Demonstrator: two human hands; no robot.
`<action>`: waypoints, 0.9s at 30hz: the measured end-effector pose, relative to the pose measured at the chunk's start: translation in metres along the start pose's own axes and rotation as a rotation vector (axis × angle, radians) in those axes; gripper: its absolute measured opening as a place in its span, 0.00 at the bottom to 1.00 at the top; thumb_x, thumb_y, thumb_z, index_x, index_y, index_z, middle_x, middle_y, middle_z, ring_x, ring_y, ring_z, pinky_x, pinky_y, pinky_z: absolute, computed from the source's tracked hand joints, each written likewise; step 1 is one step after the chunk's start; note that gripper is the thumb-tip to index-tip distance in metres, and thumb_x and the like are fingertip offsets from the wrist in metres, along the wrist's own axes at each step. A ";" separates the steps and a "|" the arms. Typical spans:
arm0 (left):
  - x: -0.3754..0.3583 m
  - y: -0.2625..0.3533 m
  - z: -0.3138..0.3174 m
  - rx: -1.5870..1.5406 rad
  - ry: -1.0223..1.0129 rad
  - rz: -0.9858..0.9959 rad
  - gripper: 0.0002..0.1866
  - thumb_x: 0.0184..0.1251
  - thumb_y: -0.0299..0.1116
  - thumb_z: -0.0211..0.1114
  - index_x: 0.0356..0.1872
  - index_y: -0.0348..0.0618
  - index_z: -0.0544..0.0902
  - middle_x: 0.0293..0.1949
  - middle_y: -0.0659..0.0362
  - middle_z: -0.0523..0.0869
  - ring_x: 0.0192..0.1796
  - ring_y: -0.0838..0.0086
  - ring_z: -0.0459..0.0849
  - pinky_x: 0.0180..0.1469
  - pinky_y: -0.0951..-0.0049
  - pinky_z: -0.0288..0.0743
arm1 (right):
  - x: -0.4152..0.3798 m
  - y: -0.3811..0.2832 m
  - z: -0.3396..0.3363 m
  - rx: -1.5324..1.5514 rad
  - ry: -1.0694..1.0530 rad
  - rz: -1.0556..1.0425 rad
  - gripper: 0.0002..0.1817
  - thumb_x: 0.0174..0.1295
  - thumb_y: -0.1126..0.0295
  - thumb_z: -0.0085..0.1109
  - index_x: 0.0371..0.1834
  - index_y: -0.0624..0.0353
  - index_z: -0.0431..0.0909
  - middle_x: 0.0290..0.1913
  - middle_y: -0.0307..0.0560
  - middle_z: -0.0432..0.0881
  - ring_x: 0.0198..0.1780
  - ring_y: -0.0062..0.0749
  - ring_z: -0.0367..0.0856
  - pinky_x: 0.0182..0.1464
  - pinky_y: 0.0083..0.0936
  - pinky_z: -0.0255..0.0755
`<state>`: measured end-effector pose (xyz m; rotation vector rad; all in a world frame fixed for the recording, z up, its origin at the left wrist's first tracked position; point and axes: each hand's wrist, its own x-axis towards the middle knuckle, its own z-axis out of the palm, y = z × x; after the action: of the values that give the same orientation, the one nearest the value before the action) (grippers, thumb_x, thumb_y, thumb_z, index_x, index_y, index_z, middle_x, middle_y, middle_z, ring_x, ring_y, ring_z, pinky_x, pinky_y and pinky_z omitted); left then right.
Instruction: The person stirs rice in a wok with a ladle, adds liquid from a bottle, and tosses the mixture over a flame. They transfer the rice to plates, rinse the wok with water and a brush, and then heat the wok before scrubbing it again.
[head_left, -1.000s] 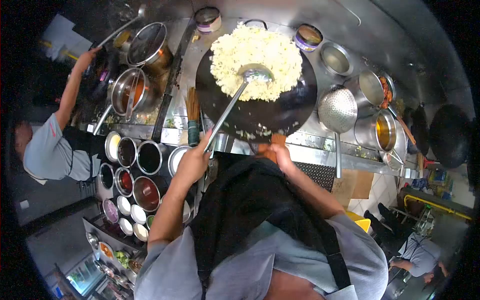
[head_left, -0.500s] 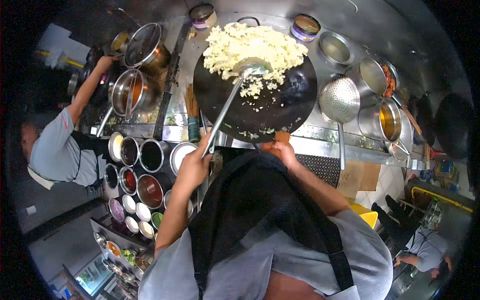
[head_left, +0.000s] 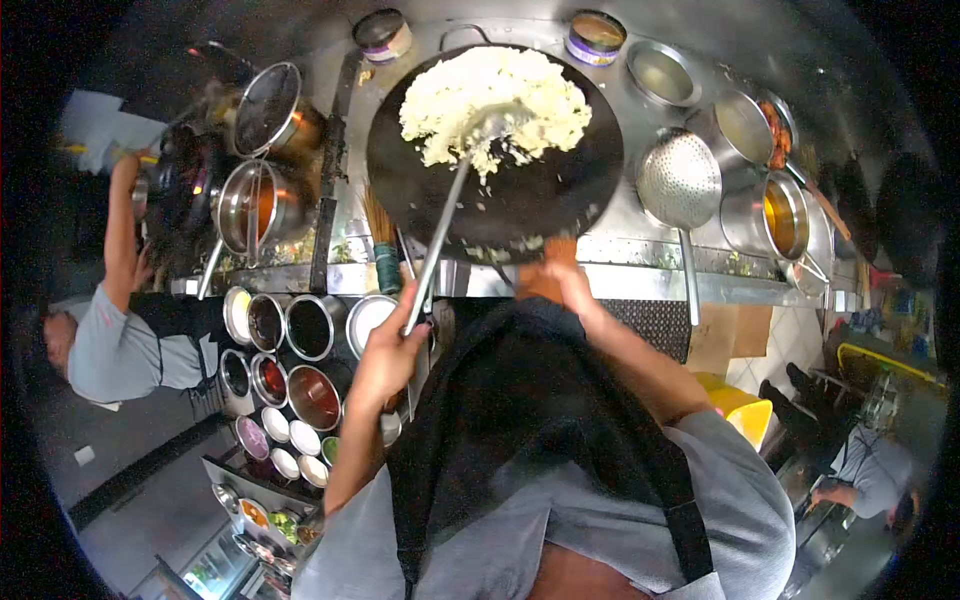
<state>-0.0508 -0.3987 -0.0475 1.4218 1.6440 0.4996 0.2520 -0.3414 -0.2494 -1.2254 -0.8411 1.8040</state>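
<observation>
Fingers wrapped round a long metal ladle handle, my left hand [head_left: 388, 350] holds the ladle [head_left: 450, 215]. Its bowl is in the heap of pale, rice-like food [head_left: 500, 95] in the back half of the dark wok [head_left: 410, 190]. Some loose bits lie near the wok's front edge. My right hand [head_left: 572, 285] is closed on an orange-brown cloth [head_left: 540, 282] at the front rim of the wok; motion blurs the fingers somewhat. A brush with a green-wrapped handle [head_left: 388, 268] lies between the wok and my left hand.
A perforated ladle [head_left: 680, 180] and metal pots [head_left: 768, 215] stand right of the wok. Two cans [head_left: 596, 38] are behind it. At left are pots [head_left: 250, 205], sauce containers [head_left: 314, 395] and a co-worker [head_left: 130, 345]. Another person [head_left: 875, 468] is at far right.
The food heap sits farther inside the wok, away from its back rim. The ladle has shifted with it. The co-worker at left has moved an arm from the pots toward the back.
</observation>
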 end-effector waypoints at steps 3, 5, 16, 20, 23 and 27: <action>-0.011 0.048 -0.035 -0.298 -0.096 -0.200 0.34 0.71 0.24 0.56 0.77 0.53 0.58 0.22 0.68 0.74 0.16 0.86 0.67 0.18 0.83 0.64 | 0.031 -0.106 0.064 0.466 0.188 0.220 0.21 0.59 0.65 0.56 0.53 0.63 0.67 0.50 0.61 0.77 0.51 0.52 0.81 0.52 0.49 0.79; 0.002 0.062 -0.047 -0.491 -0.052 -0.137 0.33 0.74 0.30 0.55 0.78 0.51 0.55 0.20 0.67 0.72 0.14 0.85 0.65 0.15 0.82 0.62 | 0.072 -0.108 0.072 0.502 0.206 0.178 0.19 0.61 0.64 0.56 0.52 0.61 0.68 0.51 0.59 0.79 0.48 0.47 0.83 0.49 0.41 0.81; 0.159 -0.015 0.011 -0.887 -0.211 -0.484 0.33 0.75 0.41 0.57 0.78 0.63 0.54 0.21 0.69 0.68 0.14 0.85 0.61 0.15 0.80 0.61 | 0.016 -0.051 -0.002 0.467 0.343 0.115 0.16 0.68 0.59 0.59 0.51 0.57 0.73 0.43 0.45 0.83 0.42 0.35 0.85 0.45 0.35 0.82; 0.163 -0.024 0.001 0.039 0.031 0.112 0.33 0.73 0.37 0.58 0.76 0.61 0.58 0.28 0.53 0.83 0.21 0.63 0.80 0.25 0.63 0.75 | -0.055 -0.042 -0.033 0.338 0.465 0.243 0.23 0.67 0.54 0.59 0.55 0.60 0.73 0.46 0.49 0.83 0.45 0.38 0.84 0.48 0.34 0.81; 0.139 -0.012 -0.022 0.427 0.054 0.165 0.35 0.68 0.35 0.61 0.75 0.64 0.60 0.34 0.39 0.85 0.35 0.43 0.85 0.41 0.50 0.79 | -0.080 -0.006 -0.061 0.403 0.494 0.334 0.25 0.67 0.52 0.59 0.57 0.60 0.73 0.48 0.48 0.83 0.47 0.38 0.83 0.52 0.36 0.78; 0.138 -0.032 -0.042 0.571 -0.028 0.267 0.35 0.65 0.33 0.64 0.73 0.68 0.63 0.30 0.43 0.85 0.34 0.43 0.84 0.40 0.49 0.79 | -0.078 -0.005 -0.052 0.385 0.487 0.403 0.26 0.67 0.50 0.58 0.57 0.60 0.73 0.46 0.48 0.83 0.47 0.38 0.83 0.53 0.37 0.78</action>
<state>-0.0976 -0.2683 -0.0987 2.0725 1.6547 0.1510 0.3202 -0.4021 -0.2287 -1.5484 0.0328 1.7413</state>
